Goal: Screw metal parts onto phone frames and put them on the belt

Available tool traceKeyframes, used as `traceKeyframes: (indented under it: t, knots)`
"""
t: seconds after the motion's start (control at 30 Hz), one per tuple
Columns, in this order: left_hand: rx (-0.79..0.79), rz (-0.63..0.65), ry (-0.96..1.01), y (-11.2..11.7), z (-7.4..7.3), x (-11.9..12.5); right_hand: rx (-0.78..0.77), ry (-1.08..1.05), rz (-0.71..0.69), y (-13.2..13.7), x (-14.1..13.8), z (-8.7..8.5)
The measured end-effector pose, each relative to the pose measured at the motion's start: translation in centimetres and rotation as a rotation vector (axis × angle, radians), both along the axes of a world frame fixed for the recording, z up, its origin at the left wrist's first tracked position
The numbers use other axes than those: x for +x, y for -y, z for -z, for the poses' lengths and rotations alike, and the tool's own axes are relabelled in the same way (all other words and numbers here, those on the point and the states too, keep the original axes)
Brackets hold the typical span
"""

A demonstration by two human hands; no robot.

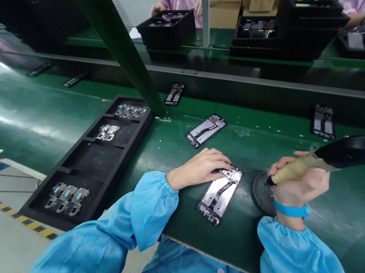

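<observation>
My left hand (pixel 198 168) is closed on the upper end of an opened phone (pixel 218 194), thumb and fingertips around its edge by the silver circuit board (pixel 232 174). The phone lies on the green bench, its metal inner plate and black ribbon cable facing up. My right hand (pixel 305 188), with a blue band at the wrist, is wrapped round an electric screwdriver (pixel 295 168) with a tape-covered grip and a black rear end. Its front end points down at a round, dark dish (pixel 262 196) with a pitted surface. The bit's tip is too small to make out.
A black compartment tray (pixel 100 156) with several circuit boards stands at left. Further opened phones (pixel 205 130) lie behind my hands. A green post (pixel 114 38) slants down to the bench. Across the line, people in pink sleeves handle black bins (pixel 167 30).
</observation>
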State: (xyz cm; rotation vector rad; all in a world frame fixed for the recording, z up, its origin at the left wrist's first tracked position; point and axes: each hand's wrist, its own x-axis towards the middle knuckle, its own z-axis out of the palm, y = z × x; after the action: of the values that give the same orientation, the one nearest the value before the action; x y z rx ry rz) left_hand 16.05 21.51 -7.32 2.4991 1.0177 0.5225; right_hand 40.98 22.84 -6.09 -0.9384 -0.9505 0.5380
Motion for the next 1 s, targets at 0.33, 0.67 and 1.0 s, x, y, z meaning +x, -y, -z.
traceKeyframes:
  t: [0.33,0.67,1.0]
  knots:
    - [0.011,-0.005,-0.069,0.3,-0.1,0.1,-0.017,-0.023,0.010,0.0,-0.1,-0.1]
    - [0.179,0.016,-0.078,1.7,0.9,1.2,0.035,0.009,-0.031,-0.1,0.1,0.6]
    - [0.113,0.039,0.057,3.0,1.7,2.6,0.051,-0.104,-0.116,1.2,0.4,-1.0]
